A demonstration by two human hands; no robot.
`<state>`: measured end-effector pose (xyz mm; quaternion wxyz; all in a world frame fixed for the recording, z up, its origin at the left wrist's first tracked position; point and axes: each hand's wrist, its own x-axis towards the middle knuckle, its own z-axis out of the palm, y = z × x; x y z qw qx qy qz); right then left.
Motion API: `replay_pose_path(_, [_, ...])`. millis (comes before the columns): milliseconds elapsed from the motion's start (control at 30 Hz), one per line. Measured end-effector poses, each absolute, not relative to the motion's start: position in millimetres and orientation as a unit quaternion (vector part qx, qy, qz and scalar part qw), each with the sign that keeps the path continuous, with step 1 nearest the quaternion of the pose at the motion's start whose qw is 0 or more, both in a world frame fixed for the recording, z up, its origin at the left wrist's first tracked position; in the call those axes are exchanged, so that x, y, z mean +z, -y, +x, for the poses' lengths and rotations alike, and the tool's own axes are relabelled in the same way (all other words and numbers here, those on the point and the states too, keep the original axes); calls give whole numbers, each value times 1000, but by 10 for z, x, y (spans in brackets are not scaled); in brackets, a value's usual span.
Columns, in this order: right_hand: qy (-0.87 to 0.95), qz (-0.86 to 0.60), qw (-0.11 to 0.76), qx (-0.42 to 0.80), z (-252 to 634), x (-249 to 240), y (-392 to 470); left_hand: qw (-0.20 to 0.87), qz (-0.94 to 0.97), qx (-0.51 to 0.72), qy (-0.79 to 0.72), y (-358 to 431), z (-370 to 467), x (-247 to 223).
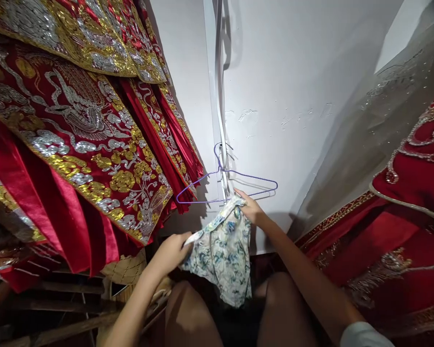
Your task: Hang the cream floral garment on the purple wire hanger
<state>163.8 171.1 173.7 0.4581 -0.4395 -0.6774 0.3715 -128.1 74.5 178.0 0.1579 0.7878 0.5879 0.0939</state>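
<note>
A white garment with a blue and green floral print (226,255) hangs between my two hands, stretched along its top band. My left hand (174,250) pinches the band's lower left end. Up at the right end, my right hand (250,208) grips the same band, close beneath the hanger's bottom bar. The purple wire hanger (251,178) hangs by its hook on a white upright rail (219,91) against the wall, with nothing on it. The garment's upper end overlaps the rail's lower part in view; I cannot tell whether it touches the hanger.
Red dresses with gold and silver embroidery (94,135) hang at the left. More red beaded clothing (401,226) is at the right, beside a clear plastic cover (376,115). A woven basket (125,267) and wooden slats (68,325) are low on the left. A white wall (292,62) stands ahead.
</note>
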Motion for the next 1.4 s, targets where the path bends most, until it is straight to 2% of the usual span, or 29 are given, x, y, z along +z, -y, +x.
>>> replay_pose_path(67, [686,-458,439,355,1630,1629,-1814,110,762,71,-634,-823,-1447,1822])
replay_pose_path(167, [692,-482,429,322,1730,1591,-1761,113,727,103,-670,-959,-1624,1773])
replay_pose_path(367, [679,-500,411,348,1854,1770,-1437,160,656,440,-592,-1270,-1538,1697])
replay_pose_path(500, [691,-465,423,356,1768,1801,-1344,173,577,564,-565,-1426,-1209,1887])
replay_pose_path(633, [706,-455,442,315,1788,1815,-1261,150,593,544,-574,-1483,-1034,2042])
replay_pose_path(767, [624,-525,525,243,2063,1907,-1361,105,625,521,-572,-1460,-1078,2091])
replay_pose_path(833, [616,-567,505,210,2261,1968,-1507,96,641,514,-562,-1441,-1112,2126])
replay_pose_path(967, [670,-586,401,217,2564,2067,-1739,74,658,489,-567,-1427,-1141,2204])
replay_pose_path(1133, [647,-588,456,167,2591,2111,-1762,78,655,485,-574,-1449,-1113,2199])
replay_pose_path(1267, [681,-569,401,228,2576,2217,-1771,41,654,486,-578,-1439,-1152,2225])
replay_pose_path(1333, [677,-564,401,249,2635,2316,-1749,11,646,497,-580,-1437,-1229,2278])
replay_pose_path(1400, [675,-537,393,319,2710,2398,-1697,-10,635,516,-575,-1454,-1314,2334])
